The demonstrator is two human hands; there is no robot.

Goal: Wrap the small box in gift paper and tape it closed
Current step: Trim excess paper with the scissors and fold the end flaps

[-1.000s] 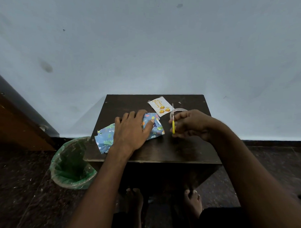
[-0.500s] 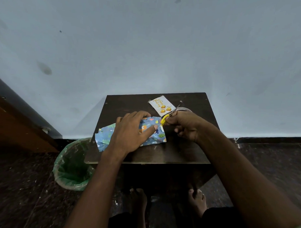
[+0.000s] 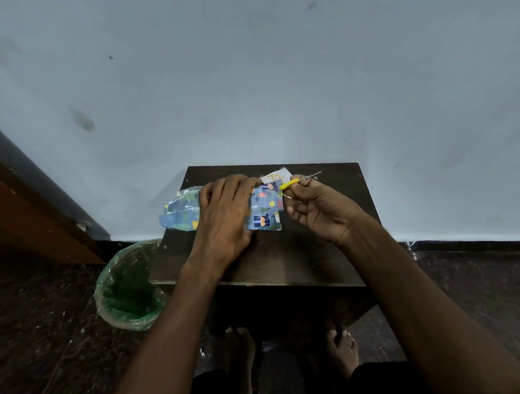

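Left hand (image 3: 223, 213) lying flat, fingers straight, pressing paper-covered box (image 3: 262, 208) onto surface (image 3: 295, 257). Right hand (image 3: 317, 210) gripping scissors (image 3: 297, 182), fingers curled, beside box's right edge.

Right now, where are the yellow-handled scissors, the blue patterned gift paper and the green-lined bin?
yellow-handled scissors (image 3: 289, 184), head view, on the yellow handle.
blue patterned gift paper (image 3: 264, 210), head view, on its right part.
green-lined bin (image 3: 128, 292), head view, on the inner liner.

Home room: bare wall (image 3: 257, 78), lined bin (image 3: 128, 289), small table (image 3: 309, 257).
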